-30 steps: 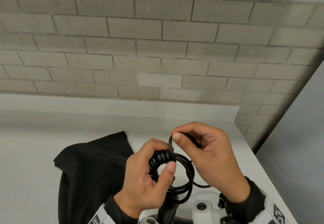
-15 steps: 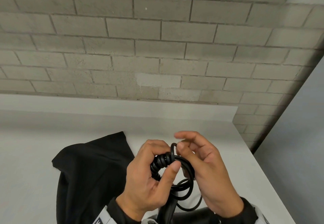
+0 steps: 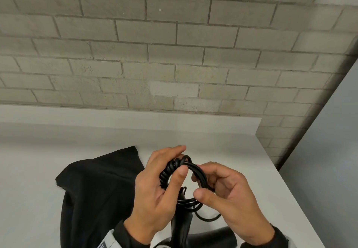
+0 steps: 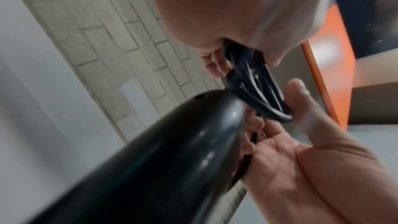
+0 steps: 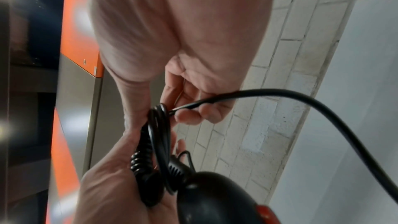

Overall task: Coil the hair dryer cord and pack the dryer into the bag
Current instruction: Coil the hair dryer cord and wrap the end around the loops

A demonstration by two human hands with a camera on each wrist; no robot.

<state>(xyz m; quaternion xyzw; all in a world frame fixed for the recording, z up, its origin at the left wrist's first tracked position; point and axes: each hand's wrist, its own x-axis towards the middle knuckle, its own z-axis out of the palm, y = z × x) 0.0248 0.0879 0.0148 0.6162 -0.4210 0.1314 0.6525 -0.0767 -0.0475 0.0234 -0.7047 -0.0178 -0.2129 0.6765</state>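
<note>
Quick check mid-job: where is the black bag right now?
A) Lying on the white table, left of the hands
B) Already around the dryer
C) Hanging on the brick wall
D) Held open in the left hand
A: the head view shows the black bag lying on the white table, beside the left hand, which grips the coiled cord with the right hand.
</note>
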